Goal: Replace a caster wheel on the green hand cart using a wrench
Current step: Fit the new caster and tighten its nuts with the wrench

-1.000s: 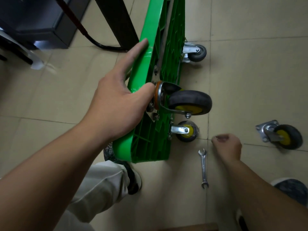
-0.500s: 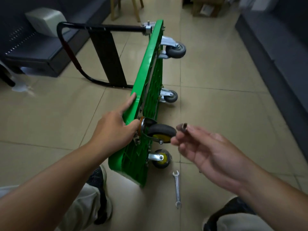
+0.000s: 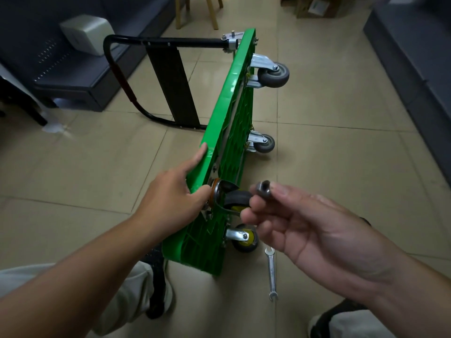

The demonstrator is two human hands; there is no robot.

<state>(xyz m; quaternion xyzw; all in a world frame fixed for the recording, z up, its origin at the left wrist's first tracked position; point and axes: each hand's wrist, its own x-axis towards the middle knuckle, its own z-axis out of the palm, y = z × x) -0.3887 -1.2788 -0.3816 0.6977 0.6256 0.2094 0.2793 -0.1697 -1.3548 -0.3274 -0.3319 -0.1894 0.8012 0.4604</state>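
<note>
Head view: I'm clamping left hand (image 3: 170,203) on green cart (image 3: 229,113), thumb steadying caster wheel (image 3: 238,200).
Right hand (image 3: 305,230): pinching a nut (image 3: 263,189).
Remaining: I'm guessing threading, then wrench (image 3: 272,274) tightening.

A: How many carts?
B: One green hand cart (image 3: 227,113), with one black handle (image 3: 170,42).
A: And caster wheels on it?
B: Four. Two are grey, the far grey wheel (image 3: 273,75) and the near grey wheel (image 3: 264,143); two have yellow hubs, the upper yellow-hub wheel (image 3: 238,199) and the lower yellow-hub wheel (image 3: 245,237).
A: Tools and loose parts?
B: One wrench (image 3: 272,274) and one nut (image 3: 263,189).
A: Hands?
B: Two, the left hand (image 3: 170,201) and the right hand (image 3: 305,228). Two shoes, the left shoe (image 3: 158,296) and the right shoe (image 3: 341,313).
</note>
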